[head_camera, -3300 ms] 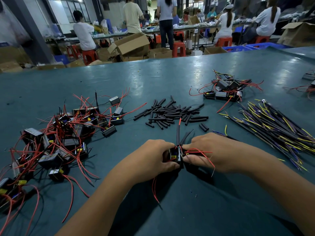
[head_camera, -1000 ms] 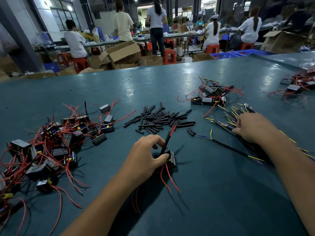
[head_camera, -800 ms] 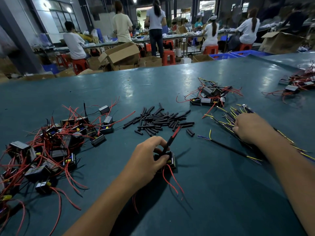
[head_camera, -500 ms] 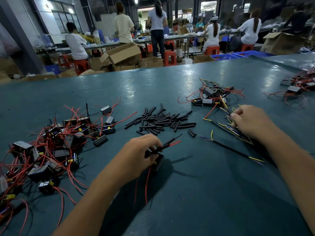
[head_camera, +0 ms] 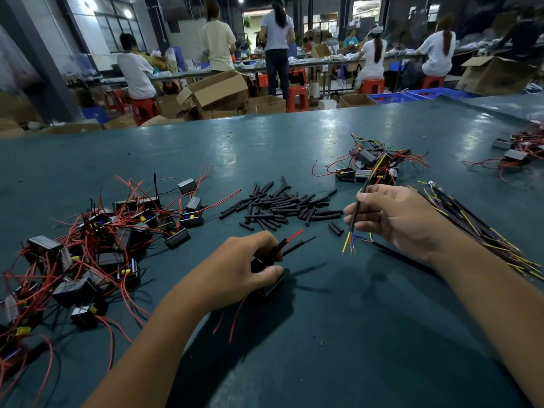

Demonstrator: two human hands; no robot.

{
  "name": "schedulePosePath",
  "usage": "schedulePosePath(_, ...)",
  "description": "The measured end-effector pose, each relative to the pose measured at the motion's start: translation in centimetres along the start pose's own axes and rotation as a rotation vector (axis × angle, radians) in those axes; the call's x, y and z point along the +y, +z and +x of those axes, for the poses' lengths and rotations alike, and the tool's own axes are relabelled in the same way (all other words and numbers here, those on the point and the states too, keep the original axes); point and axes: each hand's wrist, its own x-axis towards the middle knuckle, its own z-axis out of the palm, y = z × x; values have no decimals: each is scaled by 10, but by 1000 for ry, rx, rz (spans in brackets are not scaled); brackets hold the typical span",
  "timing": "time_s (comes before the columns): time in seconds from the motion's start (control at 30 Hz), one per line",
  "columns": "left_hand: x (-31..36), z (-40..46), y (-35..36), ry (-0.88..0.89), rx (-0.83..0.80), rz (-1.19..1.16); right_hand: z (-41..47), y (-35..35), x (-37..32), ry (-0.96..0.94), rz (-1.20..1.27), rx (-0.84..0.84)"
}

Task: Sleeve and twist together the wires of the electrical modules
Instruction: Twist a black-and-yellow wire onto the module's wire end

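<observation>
While both hands grip (left (head_camera: 235, 269) a module (head_camera: 272, 285), right (head_camera: 394, 219) a cable (head_camera: 357, 209)), the teal table (head_camera: 265, 148) gleams.

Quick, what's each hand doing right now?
Left hand: closed, gripping a black module with sleeved wires.
Right hand: closed, pinching a black cable with bare coloured ends.

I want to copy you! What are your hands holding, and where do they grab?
The left hand grips a black module by its body. The right hand pinches a black cable around its middle, coloured ends hanging down.
</observation>
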Motion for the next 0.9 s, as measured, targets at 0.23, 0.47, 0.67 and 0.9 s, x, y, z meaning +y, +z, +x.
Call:
schedulePosePath(0.23, -3, 1, 0, -144, -24, 128, -6, 9, 6, -27, -52, -116)
schedulePosePath(0.47, 0, -1, -3, -68, -118, 210, -10, 17, 9, -91, -49, -176)
schedulePosePath(0.67, -1, -2, -3, -45, -137, 156, -11, 20, 11, -104, 4, -143)
schedulePosePath(0.9, 4, -4, -9, -16, -56, 102, -11, 23, 10, -93, 80, -125)
